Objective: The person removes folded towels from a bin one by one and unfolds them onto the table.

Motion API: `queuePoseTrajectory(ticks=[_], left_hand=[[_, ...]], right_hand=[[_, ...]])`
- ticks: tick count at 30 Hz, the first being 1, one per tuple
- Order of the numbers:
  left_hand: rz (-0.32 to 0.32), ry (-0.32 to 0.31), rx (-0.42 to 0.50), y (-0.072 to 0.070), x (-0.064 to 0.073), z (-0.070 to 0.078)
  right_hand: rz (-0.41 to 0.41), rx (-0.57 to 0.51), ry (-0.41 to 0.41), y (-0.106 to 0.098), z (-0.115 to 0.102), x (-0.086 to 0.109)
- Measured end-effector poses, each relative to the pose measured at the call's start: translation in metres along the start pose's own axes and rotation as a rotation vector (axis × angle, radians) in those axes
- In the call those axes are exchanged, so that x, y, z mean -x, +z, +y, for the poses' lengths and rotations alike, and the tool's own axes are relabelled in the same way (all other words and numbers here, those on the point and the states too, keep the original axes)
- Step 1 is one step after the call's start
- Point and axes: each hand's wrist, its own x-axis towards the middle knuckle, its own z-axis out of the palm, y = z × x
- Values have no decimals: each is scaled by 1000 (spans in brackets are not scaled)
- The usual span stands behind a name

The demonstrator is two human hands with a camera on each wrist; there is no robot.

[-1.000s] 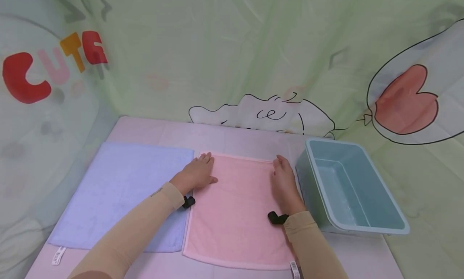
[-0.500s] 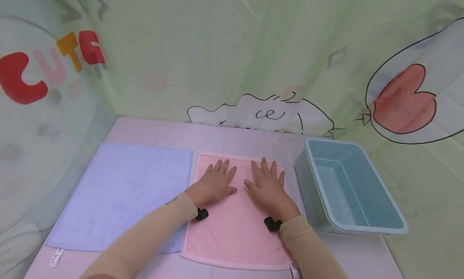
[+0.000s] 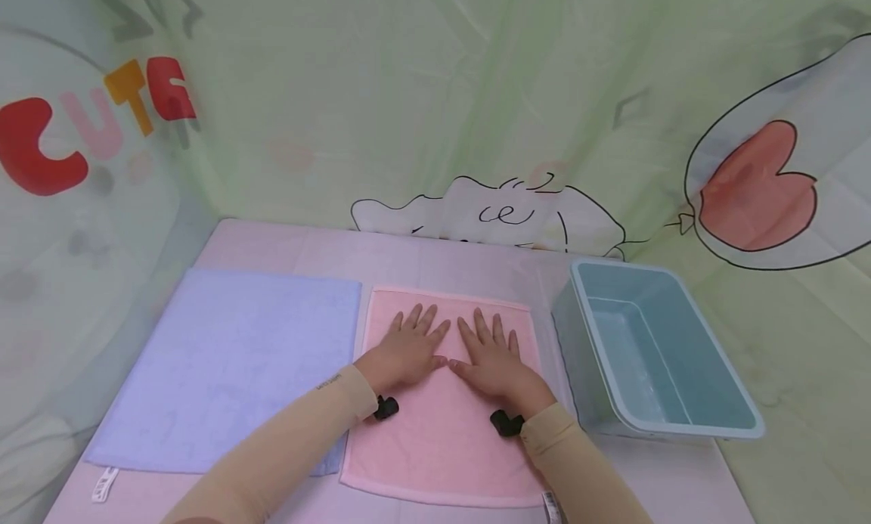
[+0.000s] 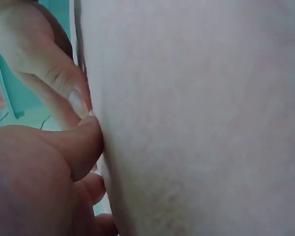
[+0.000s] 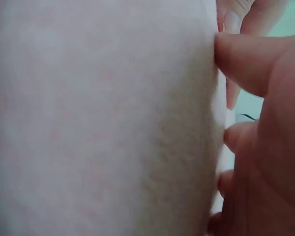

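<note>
A pink towel (image 3: 442, 441) lies spread flat on the table, with a white tag at its near right corner. On its upper half rests my left hand (image 3: 408, 350), palm down with the fingers straight and spread. Beside it my right hand (image 3: 497, 361) lies the same way, and the two thumb tips almost meet over the middle of the towel. Both wrist views look low across the pale cloth; the left thumb (image 4: 83, 147) and the right thumb (image 5: 250, 59) press against its surface.
A lavender towel (image 3: 252, 350) is spread flat to the left, its white tag (image 3: 104, 485) sticking out at the near left corner. Right of the pink towel stands a light blue plastic basin (image 3: 653, 358). A printed curtain (image 3: 408, 93) rises behind the table.
Both hands have moved inward from the pink towel's left and right edges to its middle, fingers now spread flat. Over the last half second they slid slightly closer together and toward me.
</note>
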Motion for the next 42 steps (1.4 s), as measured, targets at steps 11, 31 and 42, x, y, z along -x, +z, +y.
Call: queuePoseTrajectory(ticks=[11,31,42], left_hand=[[-58,-71,81,-7,-5,-14],[-64,-175,173,-18,-8,-54],[-49,-181,221,-15,-13,-63]], right_hand=[[16,-25,45,-1,17,-11],[45,-109,61,-7,55,-26],[6,-118,76,-16,51,-25]])
